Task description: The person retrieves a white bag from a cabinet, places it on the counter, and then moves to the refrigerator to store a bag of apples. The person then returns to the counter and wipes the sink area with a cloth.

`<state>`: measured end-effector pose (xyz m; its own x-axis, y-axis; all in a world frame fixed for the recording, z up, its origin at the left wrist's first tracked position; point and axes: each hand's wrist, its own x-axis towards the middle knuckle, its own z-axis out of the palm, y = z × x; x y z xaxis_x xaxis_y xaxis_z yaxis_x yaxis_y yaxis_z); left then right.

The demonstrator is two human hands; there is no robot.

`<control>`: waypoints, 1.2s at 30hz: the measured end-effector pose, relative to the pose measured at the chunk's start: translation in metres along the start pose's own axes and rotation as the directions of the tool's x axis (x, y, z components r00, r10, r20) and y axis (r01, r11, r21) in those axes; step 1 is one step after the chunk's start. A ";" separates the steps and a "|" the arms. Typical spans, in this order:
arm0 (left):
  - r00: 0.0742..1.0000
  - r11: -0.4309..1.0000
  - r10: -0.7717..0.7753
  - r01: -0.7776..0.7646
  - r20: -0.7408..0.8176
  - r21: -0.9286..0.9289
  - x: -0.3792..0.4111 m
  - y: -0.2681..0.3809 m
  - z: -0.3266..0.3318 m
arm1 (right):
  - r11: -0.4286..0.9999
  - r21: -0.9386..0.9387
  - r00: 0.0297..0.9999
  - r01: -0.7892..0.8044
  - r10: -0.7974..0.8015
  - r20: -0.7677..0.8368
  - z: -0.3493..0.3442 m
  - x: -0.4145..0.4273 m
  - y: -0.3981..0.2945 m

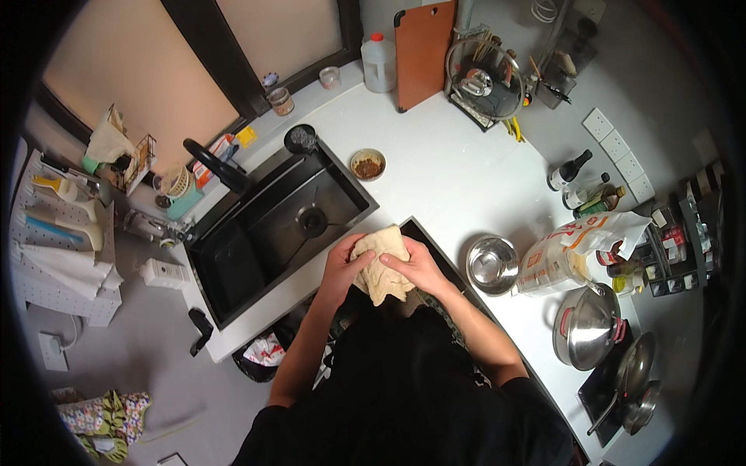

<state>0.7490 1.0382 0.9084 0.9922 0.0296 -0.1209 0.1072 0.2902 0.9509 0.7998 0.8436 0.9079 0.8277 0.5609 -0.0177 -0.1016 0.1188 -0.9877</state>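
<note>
Both of my hands grip a crumpled cream cloth (383,265) in front of my body. My left hand (344,265) has hold of its left side, with the thumb pressed on the front. On the right side, my right hand (418,267) pinches the cloth the same way, thumb on top. The fingers behind the cloth are hidden. Its lower edge hangs loose in uneven points. Beyond and to the left of the cloth lies a black sink (280,233).
A small bowl with brown residue (368,165) sits beyond the sink. To the right stand a steel bowl (492,265), a large plastic bag (553,268) and a lidded pot (587,327). A black faucet (215,166) rises behind the sink. An open drawer (437,250) is partly visible below the counter.
</note>
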 end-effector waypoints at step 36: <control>0.824 0.325 0.566 -0.205 0.016 -0.923 0.076 -0.180 -0.073 | 0.841 -0.329 0.891 0.429 -0.336 0.304 0.078 0.034 -0.015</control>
<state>0.8003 1.0581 0.7077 0.8797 0.1733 0.4429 -0.2271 0.9713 0.0709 0.7866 0.9250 0.9338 0.6042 0.7090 0.3636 0.4515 0.0714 -0.8894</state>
